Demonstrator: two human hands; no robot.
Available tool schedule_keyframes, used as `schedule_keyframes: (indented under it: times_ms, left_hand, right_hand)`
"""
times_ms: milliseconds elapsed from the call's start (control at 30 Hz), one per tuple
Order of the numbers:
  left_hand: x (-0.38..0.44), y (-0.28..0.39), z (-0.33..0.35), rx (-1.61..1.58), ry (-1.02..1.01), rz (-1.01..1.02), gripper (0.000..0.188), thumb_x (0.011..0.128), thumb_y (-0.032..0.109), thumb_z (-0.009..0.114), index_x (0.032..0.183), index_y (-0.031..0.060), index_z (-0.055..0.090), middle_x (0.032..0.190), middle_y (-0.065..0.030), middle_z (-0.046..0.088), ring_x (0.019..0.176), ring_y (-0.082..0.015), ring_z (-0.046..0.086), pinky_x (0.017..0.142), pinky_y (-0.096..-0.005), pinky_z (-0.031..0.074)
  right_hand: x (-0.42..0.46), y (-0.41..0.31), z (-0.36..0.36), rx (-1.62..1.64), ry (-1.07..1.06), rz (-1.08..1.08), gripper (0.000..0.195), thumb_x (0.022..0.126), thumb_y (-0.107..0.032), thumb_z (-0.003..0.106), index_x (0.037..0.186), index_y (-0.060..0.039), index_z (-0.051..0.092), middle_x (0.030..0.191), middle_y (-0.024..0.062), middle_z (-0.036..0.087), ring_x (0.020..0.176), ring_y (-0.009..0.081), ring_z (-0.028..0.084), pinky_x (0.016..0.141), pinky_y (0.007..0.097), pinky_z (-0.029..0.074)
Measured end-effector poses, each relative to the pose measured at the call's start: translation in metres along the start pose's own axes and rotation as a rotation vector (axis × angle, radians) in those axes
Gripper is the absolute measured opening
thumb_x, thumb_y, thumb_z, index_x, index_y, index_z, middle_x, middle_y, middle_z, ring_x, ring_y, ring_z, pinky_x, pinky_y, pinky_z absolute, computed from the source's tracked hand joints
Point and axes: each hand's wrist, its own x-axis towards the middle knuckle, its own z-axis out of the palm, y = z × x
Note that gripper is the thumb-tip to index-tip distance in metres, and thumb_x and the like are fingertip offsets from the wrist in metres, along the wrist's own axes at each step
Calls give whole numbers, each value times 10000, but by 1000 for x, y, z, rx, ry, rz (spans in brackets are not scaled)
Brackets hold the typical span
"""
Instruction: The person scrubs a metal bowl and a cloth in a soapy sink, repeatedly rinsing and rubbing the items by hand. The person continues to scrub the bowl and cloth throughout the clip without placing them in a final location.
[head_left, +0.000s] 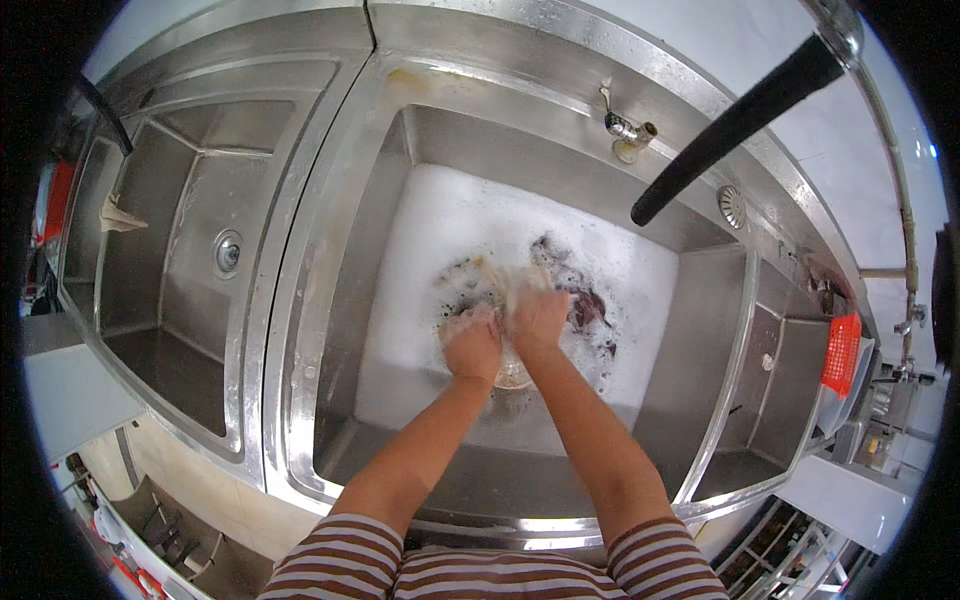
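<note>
Both my hands are low in the middle of a stainless steel sink basin (480, 135) filled with white, soapy water (465, 210). My right hand (538, 311) is curled around a pale, motion-blurred item (517, 281) that looks like a cloth. Close beside it, my left hand (472, 341) is bent at the waterline with suds over its fingers; what it grips is hidden. Below and between the wrists shows the curved edge of a round, light-coloured vessel (514, 377), mostly under water. A dark reddish-brown thing (589, 309) breaks the foam right of my right hand.
A black spout hose (735, 127) reaches over the basin from the upper right. Behind stands a small metal tap (630, 135), with a strainer (731, 207) nearby. Another sink (202, 195) lies left, its edge holding a beige cloth (120, 216). An orange-red basket (841, 355) stands far right.
</note>
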Motion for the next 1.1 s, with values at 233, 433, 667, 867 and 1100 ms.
schedule_keyframes:
  times_ms: [233, 433, 667, 867, 1100]
  left_hand:
    - [-3, -9, -1, -6, -9, -32, 282, 906, 283, 440, 1031, 124, 635, 923, -91, 641, 910, -296, 584, 829, -471, 419]
    - [-2, -3, -5, -40, -14, 43, 290, 901, 294, 452, 1045, 120, 633, 969, -86, 640, 956, -293, 571, 870, -482, 407]
    - [-4, -5, -4, -23, 44, 0, 248, 891, 267, 463, 997, 123, 635, 963, -78, 637, 948, -293, 568, 859, -473, 407]
    - [-4, -3, -5, -27, 62, 52, 232, 886, 259, 466, 972, 129, 636, 907, -77, 645, 895, -298, 580, 821, -460, 412]
    - [0, -8, -2, -53, 47, 34, 261, 890, 255, 448, 1013, 123, 636, 930, -90, 650, 907, -307, 579, 848, -461, 404]
  right_hand:
    - [-60, 0, -7, 2, -52, -131, 137, 617, -141, 627, 702, -87, 534, 649, 131, 568, 616, 339, 541, 610, 439, 340]
    - [-26, 4, 7, 12, 209, -214, 220, 544, -166, 681, 635, -91, 494, 652, 129, 557, 635, 341, 528, 591, 435, 322]
    - [-62, 4, -9, -76, -124, -133, 137, 586, -115, 622, 715, -94, 582, 658, 113, 585, 647, 332, 554, 607, 436, 342]
    - [-35, -2, -12, -97, -105, -31, 125, 611, -129, 623, 731, -105, 597, 645, 116, 598, 640, 320, 573, 592, 432, 348]
    - [-44, 7, -8, 25, 71, -196, 118, 631, -161, 640, 719, -101, 588, 690, 111, 601, 665, 300, 568, 603, 427, 344]
